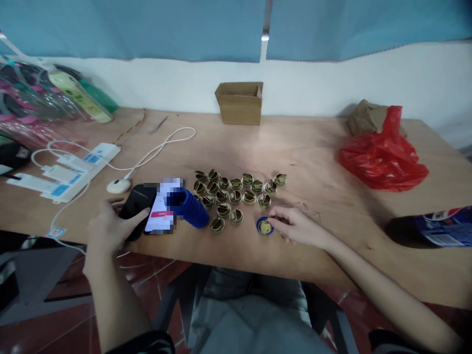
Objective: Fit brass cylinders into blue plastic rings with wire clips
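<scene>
My left hand (110, 226) rests at the table's near edge, fingers curled over the left end of a black phone (153, 209) whose screen is lit. A stack of blue caps (190, 209) lies on its side just right of the phone. Several brass-coloured round parts (236, 189) sit in rows at the middle of the wooden table (313, 147). My right hand (297, 226) lies flat beside them, its fingertips touching one brass part set in a blue cap (264, 226).
A small open cardboard box (240, 102) stands at the back wall. A red plastic bag (381, 157) lies at the right, a dark bottle (431, 227) near the right edge. White power strips (70, 172), cables and a white mouse (118, 186) occupy the left side.
</scene>
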The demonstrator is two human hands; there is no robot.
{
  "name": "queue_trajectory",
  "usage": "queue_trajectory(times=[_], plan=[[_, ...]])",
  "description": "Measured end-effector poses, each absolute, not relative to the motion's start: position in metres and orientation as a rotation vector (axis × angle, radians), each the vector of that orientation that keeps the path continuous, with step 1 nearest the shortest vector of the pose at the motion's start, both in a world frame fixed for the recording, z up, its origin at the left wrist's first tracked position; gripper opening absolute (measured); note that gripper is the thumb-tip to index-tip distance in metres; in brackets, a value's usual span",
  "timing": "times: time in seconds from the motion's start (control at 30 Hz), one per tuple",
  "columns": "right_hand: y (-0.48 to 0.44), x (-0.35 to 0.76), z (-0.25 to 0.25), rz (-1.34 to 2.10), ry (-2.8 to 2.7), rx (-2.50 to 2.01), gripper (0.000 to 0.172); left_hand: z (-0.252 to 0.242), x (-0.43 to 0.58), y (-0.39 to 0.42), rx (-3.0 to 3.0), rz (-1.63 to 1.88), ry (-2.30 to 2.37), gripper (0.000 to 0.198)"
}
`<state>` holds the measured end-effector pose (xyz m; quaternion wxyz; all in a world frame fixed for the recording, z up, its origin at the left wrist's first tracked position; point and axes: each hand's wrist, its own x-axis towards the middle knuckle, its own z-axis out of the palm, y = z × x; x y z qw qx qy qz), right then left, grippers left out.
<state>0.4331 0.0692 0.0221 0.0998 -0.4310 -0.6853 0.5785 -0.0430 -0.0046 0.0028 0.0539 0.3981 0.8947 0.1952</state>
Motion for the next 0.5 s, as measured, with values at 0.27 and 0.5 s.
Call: queue_trajectory(times=[0.27,0.5], plan=[[0.07,0.4333,0.0206,1.717,-2.034,-1.283,0.029,0.0128,-0.0401,-0.0041,1.178,0.444,2.71,0.087],[0.0694,0.4328,0.0217,1.715,-2.032,-1.281,0.03,0.0103,-0.0422,-0.0049,1.252,0.457,2.663,0.086]])
